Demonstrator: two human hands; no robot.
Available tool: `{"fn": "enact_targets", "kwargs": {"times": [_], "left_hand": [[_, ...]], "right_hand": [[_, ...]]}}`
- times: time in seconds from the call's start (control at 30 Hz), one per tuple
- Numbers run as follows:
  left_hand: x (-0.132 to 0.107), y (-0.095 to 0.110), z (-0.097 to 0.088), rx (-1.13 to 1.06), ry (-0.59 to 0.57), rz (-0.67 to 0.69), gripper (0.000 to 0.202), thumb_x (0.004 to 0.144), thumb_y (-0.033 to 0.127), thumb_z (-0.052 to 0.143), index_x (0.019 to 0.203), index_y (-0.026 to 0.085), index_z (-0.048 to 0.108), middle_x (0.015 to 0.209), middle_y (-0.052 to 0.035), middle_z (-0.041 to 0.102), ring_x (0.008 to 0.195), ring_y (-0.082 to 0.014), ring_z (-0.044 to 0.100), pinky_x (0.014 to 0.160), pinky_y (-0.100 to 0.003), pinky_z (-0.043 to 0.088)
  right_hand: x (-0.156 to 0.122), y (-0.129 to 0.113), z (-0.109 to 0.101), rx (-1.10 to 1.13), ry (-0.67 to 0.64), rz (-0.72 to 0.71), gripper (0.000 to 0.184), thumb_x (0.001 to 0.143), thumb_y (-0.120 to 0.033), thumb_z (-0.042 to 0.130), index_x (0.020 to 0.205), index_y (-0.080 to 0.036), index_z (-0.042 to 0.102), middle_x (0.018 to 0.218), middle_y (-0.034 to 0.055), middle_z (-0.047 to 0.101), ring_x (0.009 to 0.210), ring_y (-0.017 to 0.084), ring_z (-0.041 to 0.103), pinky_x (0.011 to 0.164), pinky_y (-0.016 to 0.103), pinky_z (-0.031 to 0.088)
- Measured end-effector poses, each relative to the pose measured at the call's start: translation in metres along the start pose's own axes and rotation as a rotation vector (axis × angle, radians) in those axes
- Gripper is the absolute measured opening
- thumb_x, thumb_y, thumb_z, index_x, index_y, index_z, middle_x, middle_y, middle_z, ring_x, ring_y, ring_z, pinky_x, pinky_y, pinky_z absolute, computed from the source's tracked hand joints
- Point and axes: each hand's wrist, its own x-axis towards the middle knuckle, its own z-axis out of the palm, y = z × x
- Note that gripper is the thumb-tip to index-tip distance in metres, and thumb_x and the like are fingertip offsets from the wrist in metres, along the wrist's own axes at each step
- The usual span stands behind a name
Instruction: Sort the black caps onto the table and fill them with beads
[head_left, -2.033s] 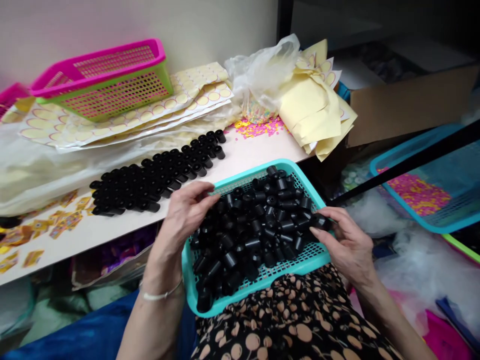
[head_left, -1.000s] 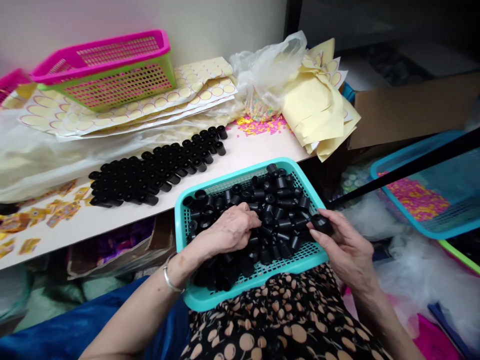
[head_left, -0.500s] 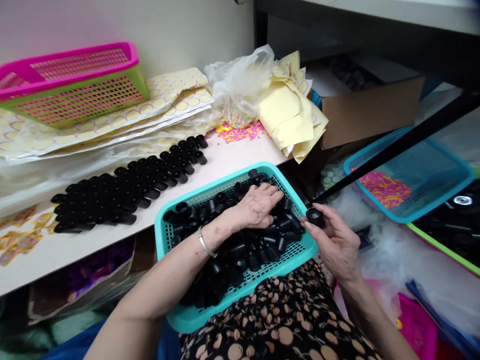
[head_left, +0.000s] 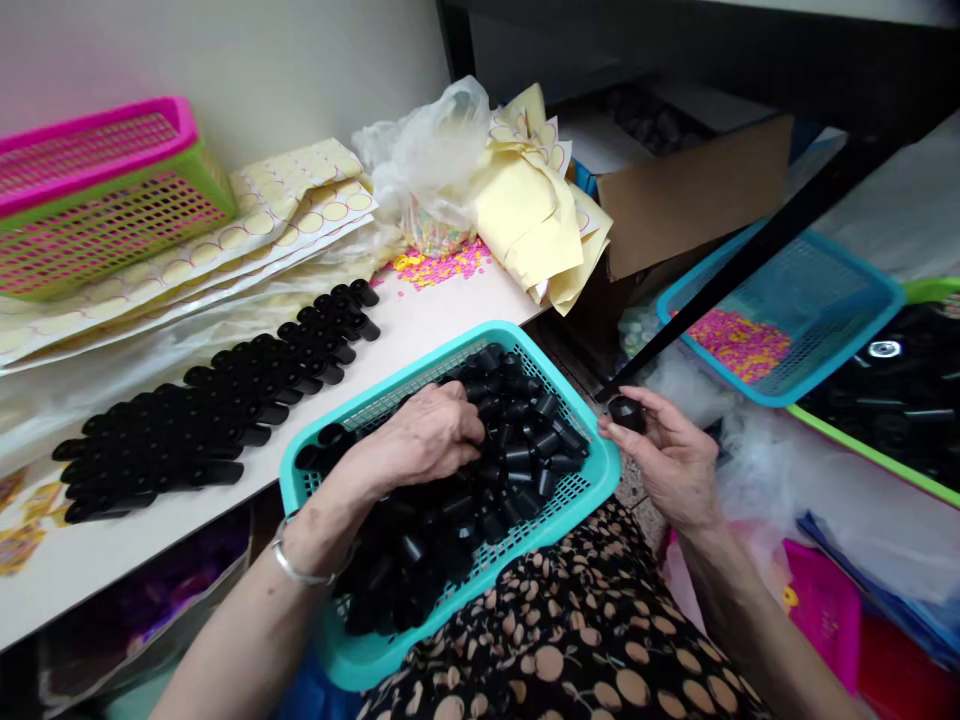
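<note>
A turquoise plastic basket (head_left: pixel 600 480) rests on the lap, filled with small black plastic cup-shaped pieces (head_left: pixel 517 458). My left hand (head_left: pixel 431 432) is down among these pieces, fingers curled inward. Its fingertips are hidden, so I cannot see what they pinch. Beyond the basket's right rim, my right hand (head_left: pixel 671 455) grips one black plastic piece (head_left: pixel 627 412) between thumb and fingers. On the white table to the left, several rows of similar black pieces (head_left: pixel 202 420) stand close together.
A pink and green basket (head_left: pixel 112 200) sits on sticker sheets (head_left: pixel 300 225) at the back left. Beside crumpled yellow paper (head_left: pixel 532 220) lie pink and yellow bits (head_left: pixel 442 265). At right, a black bar (head_left: pixel 750 270) slants before a blue basket (head_left: pixel 840 300); behind is a cardboard box (head_left: pixel 697 215).
My left hand has shifted left within the basket, and its fingers went from spread flat to curled. My right hand still holds the black piece. The view has turned slightly rightward.
</note>
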Motion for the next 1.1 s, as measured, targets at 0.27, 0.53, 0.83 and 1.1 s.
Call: {"fn": "enact_targets", "kwargs": {"times": [0.27, 0.53, 0.83, 1.1], "left_hand": [[0.075, 0.050, 0.048, 0.144, 0.019, 0.204, 0.018, 0.074, 0.019, 0.054, 0.091, 0.016, 0.060, 0.096, -0.0086, 0.062, 0.093, -0.0252, 0.046, 0.074, -0.038, 0.037], [0.038, 0.024, 0.046, 0.174, -0.086, 0.146, 0.009, 0.068, 0.025, 0.062, 0.070, 0.016, 0.059, 0.090, -0.0067, 0.060, 0.101, -0.0277, 0.045, 0.090, -0.053, 0.028], [-0.008, 0.002, 0.016, 0.062, -0.208, -0.059, 0.024, 0.074, 0.040, 0.066, 0.092, 0.024, 0.067, 0.113, -0.0065, 0.060, 0.132, -0.0398, 0.025, 0.099, -0.064, 0.010], [-0.006, -0.004, 0.022, 0.002, 0.003, -0.003, 0.018, 0.084, 0.035, 0.058, 0.092, 0.021, 0.066, 0.109, -0.0049, 0.064, 0.127, -0.0310, 0.035, 0.103, -0.051, 0.021]], "right_hand": [[-0.003, -0.001, -0.001, -0.052, -0.019, -0.026, 0.039, 0.076, -0.024, 0.069, 0.115, -0.026, 0.060, 0.107, 0.0044, 0.061, 0.095, 0.019, 0.059, 0.085, 0.036, 0.048], [-0.001, -0.005, -0.003, -0.046, -0.011, -0.058, 0.037, 0.076, -0.023, 0.068, 0.112, -0.024, 0.061, 0.105, 0.0036, 0.059, 0.090, 0.017, 0.058, 0.079, 0.032, 0.050], [0.000, -0.003, -0.003, -0.097, -0.031, -0.124, 0.037, 0.077, -0.021, 0.067, 0.113, -0.024, 0.062, 0.106, 0.0042, 0.058, 0.093, 0.018, 0.056, 0.083, 0.035, 0.048], [-0.002, -0.001, -0.005, -0.083, 0.001, -0.051, 0.039, 0.077, -0.023, 0.068, 0.115, -0.026, 0.060, 0.109, 0.0047, 0.060, 0.096, 0.020, 0.059, 0.087, 0.039, 0.049]]}}
